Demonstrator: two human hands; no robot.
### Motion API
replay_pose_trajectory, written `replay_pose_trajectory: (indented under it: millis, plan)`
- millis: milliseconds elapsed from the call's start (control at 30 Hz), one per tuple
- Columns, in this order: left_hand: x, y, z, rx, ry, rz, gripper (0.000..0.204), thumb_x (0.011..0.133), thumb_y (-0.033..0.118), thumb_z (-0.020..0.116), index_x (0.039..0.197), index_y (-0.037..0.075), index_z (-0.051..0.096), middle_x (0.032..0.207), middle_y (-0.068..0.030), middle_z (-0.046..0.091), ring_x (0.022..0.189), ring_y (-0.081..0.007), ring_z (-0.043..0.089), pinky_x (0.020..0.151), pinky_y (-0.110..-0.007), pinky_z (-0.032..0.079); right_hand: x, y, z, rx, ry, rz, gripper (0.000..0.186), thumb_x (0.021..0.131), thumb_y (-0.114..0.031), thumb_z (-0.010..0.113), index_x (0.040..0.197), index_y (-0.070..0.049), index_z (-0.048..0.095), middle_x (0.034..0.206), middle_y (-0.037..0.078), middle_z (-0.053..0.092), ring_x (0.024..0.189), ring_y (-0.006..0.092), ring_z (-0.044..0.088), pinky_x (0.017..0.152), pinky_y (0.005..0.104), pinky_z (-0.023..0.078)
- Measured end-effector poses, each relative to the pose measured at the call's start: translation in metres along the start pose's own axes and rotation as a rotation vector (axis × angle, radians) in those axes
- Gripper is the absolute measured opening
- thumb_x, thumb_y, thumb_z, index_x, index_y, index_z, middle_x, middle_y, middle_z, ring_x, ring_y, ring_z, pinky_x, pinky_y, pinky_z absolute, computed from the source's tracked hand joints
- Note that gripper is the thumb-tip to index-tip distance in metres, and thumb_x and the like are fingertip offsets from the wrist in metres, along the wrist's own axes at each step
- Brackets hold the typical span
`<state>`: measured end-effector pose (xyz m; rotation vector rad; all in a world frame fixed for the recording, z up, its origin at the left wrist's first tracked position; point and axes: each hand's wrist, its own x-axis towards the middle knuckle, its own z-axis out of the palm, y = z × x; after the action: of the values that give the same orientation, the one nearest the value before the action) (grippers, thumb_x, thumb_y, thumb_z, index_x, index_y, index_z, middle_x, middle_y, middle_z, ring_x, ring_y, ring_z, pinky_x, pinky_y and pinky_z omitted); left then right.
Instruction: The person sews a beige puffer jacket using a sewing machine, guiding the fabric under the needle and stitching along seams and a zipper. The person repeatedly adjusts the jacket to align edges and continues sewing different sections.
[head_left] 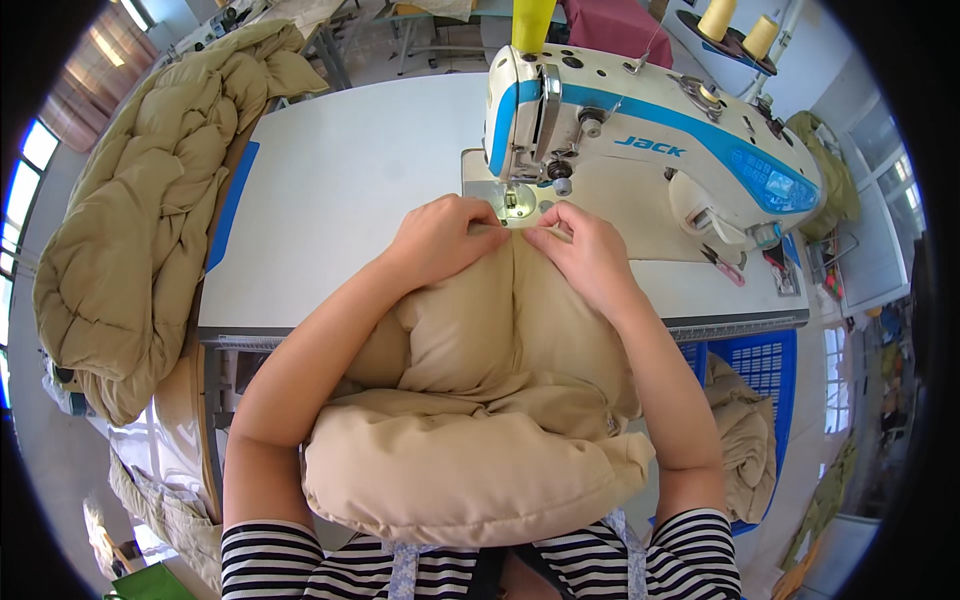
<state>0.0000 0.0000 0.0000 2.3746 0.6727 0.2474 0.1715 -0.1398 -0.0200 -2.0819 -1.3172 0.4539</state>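
Note:
A tan padded jacket (470,330) lies bunched over the front edge of the sewing table and hangs down across my lap. Its far edge, with a seam running toward me, reaches the needle area of a white and blue sewing machine (640,130). With bent fingers, my left hand (440,240) grips the cloth just left of that seam. My right hand (585,250) pinches the edge on the right side. Both sets of fingertips are close in front of the lit presser foot (514,203). The fabric right under the fingers is partly hidden.
More tan padded garments (150,190) are heaped on a stand to the left. Small scissors (725,265) lie on the white table (320,190) at right. A blue basket (765,360) below holds tan cloth. Yellow thread cones (760,38) stand behind the machine.

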Motion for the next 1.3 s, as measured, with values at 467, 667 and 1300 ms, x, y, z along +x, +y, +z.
replay_pose_trajectory:
  millis: [467, 667, 1300]
  plan:
    - [0.064, -0.070, 0.012, -0.094, -0.236, -0.229, 0.034, 0.085, 0.040, 0.069, 0.089, 0.007, 0.075, 0.090, -0.0129, 0.075, 0.088, -0.0301, 0.071, 0.079, -0.041, 0.055, 0.064, 0.031, 0.031, -0.175, -0.072, 0.107, 0.037, 0.083, -0.044, 0.076, 0.089, -0.009, 0.068, 0.098, 0.013, 0.075, 0.094, 0.0312, 0.071, 0.080, 0.0405, 0.054]
    - [0.077, -0.069, 0.020, 0.150, -0.026, -0.006, 0.034, 0.092, 0.036, 0.064, 0.093, 0.003, 0.073, 0.086, -0.0150, 0.074, 0.084, -0.0330, 0.070, 0.075, -0.043, 0.054, 0.074, 0.035, 0.033, -0.015, 0.032, 0.107, 0.032, 0.082, -0.036, 0.076, 0.091, -0.005, 0.073, 0.089, 0.018, 0.073, 0.088, 0.0380, 0.069, 0.074, 0.0471, 0.054]
    - [0.092, -0.069, 0.017, 0.168, -0.043, 0.044, 0.029, 0.093, 0.032, 0.063, 0.098, 0.004, 0.068, 0.087, -0.0189, 0.072, 0.084, -0.0386, 0.069, 0.077, -0.048, 0.053, 0.093, 0.063, 0.042, -0.085, 0.108, -0.115, 0.034, 0.085, -0.038, 0.073, 0.092, -0.005, 0.075, 0.088, 0.020, 0.072, 0.088, 0.0404, 0.069, 0.076, 0.0484, 0.054]
